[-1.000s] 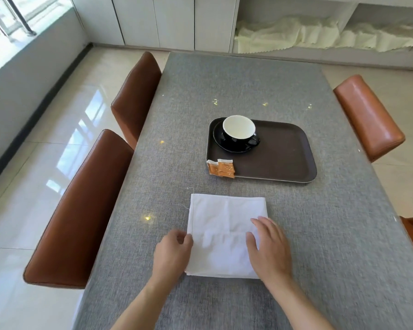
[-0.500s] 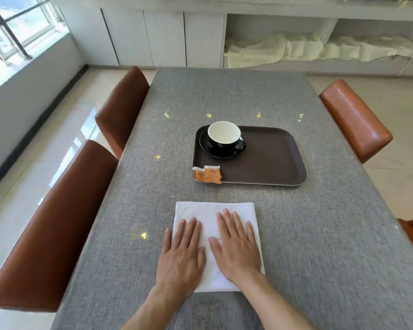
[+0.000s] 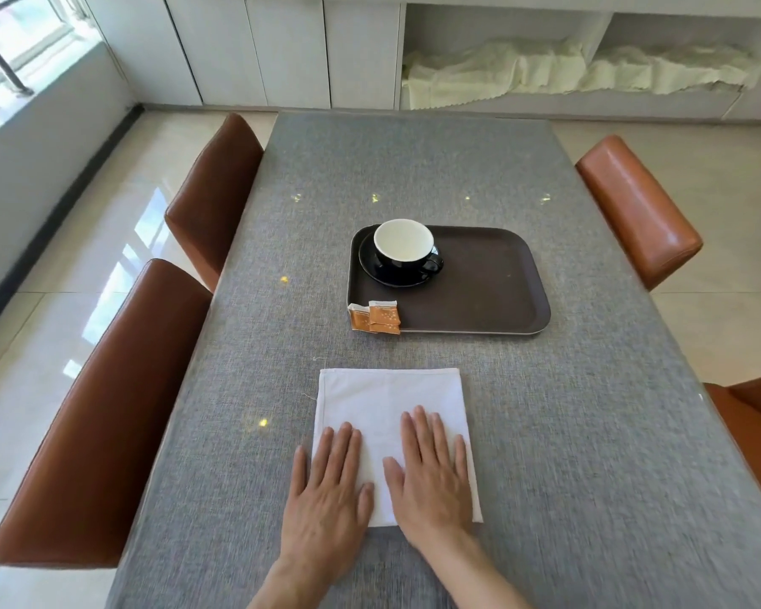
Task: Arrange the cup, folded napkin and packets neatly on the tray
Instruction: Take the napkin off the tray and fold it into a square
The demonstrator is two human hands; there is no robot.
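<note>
Both hands have slid toward the near edge of the folded white cloth napkin [image 3: 389,421] since half a second ago, now sitting slightly further apart. Left hand [image 3: 328,498] and right hand [image 3: 431,476] lie palm down on it, fingers straight and held close together, pressing flat. Napkin rests on the grey fabric-covered table [image 3: 589,432], just in front of the dark brown rectangular plastic tray [image 3: 484,283]. On the tray's far left corner stands a black cup with white inside [image 3: 404,248] on a black saucer [image 3: 392,274]. Two orange paper packets [image 3: 375,317] overlap at its near left corner. Brown leather chairs [image 3: 106,410] flank the table.
</note>
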